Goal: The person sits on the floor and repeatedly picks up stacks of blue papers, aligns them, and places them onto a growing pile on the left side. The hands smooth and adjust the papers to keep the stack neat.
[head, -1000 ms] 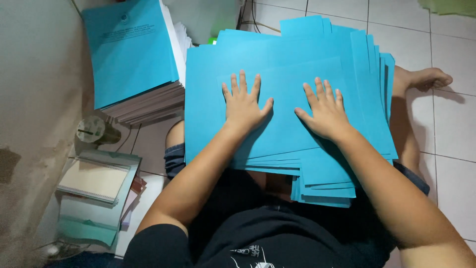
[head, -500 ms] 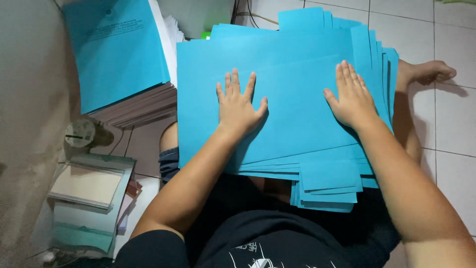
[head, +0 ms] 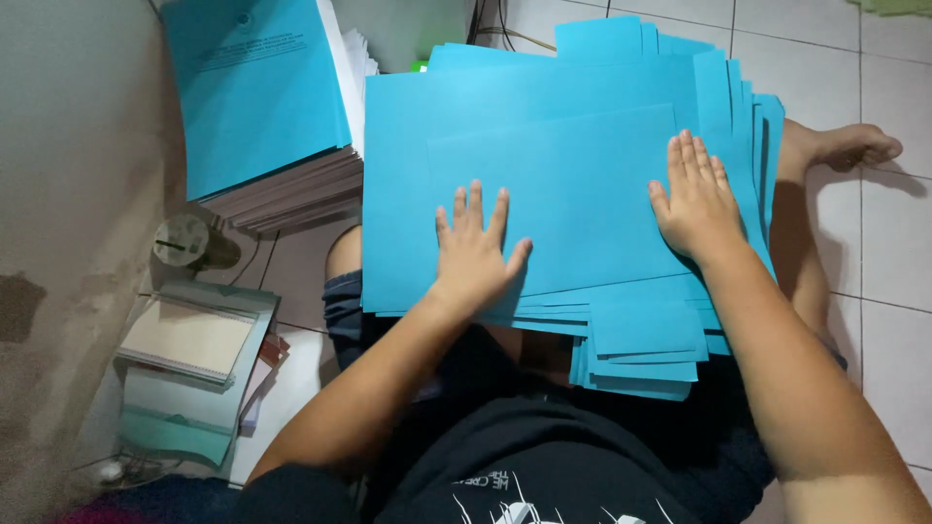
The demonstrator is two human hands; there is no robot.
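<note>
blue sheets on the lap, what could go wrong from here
1. The pile of blue sheets is fanned out unevenly and rests on the person's lap, with its lower sheets jutting past the near edge; a push could slide some onto the tiled floor.
2. The left hand and right hand press flat on the top sheet, and sliding it might crease it.
3. The stack of bound booklets stands close beside the pile, so a sweep could knock it.

Booklet stack (head: 262,107) crowds left; tiled floor (head: 874,252) open right
</note>
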